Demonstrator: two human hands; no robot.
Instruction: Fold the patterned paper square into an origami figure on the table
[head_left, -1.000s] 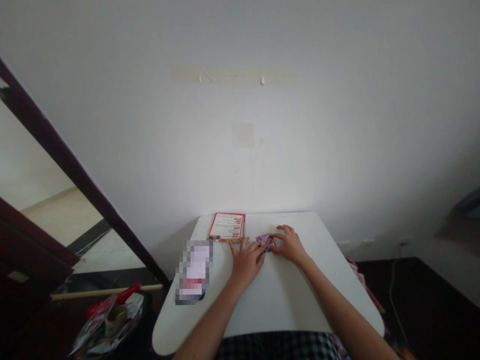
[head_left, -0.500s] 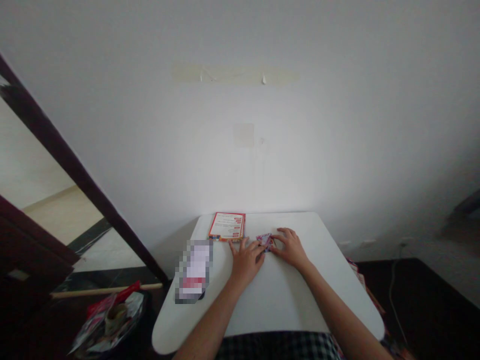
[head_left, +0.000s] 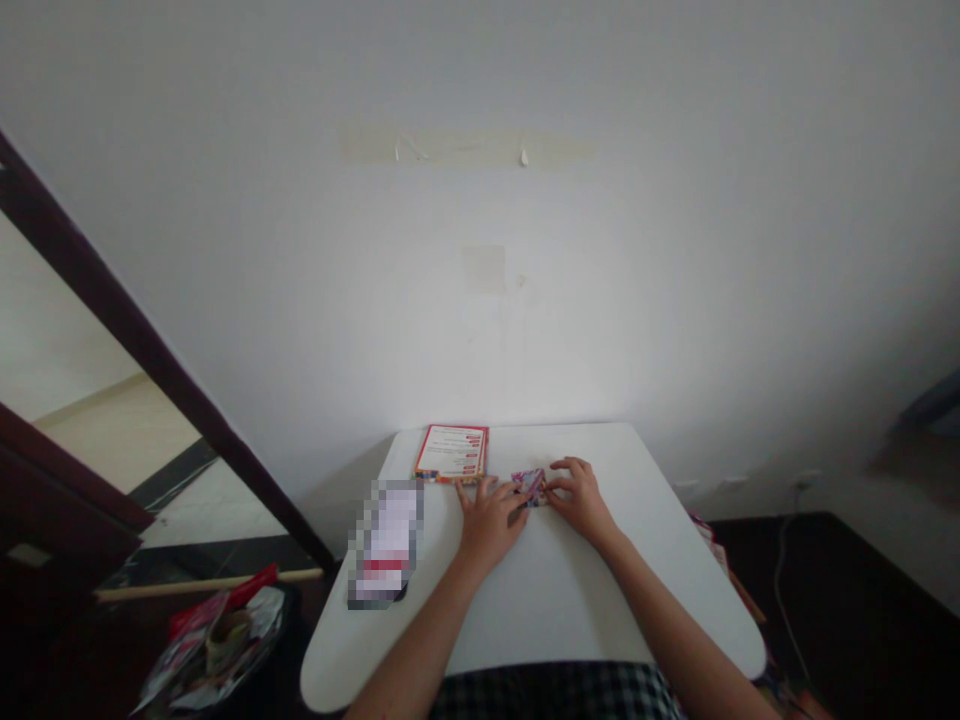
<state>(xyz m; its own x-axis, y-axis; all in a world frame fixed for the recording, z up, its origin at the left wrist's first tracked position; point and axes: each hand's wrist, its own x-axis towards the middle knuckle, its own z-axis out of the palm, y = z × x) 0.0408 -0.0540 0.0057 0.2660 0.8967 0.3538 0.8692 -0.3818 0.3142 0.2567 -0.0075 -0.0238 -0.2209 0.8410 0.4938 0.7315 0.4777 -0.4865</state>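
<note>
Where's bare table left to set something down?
Bare white tabletop lies between the forearms and right of the right hand, to the edge. Crowded: far middle, with the left hand, folded colourful paper and red-bordered card close together; a blurred item sits left.

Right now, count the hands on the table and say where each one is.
2. The left hand lies on the white table against the left side of a small printed paper; the right hand is against its right side.
</note>
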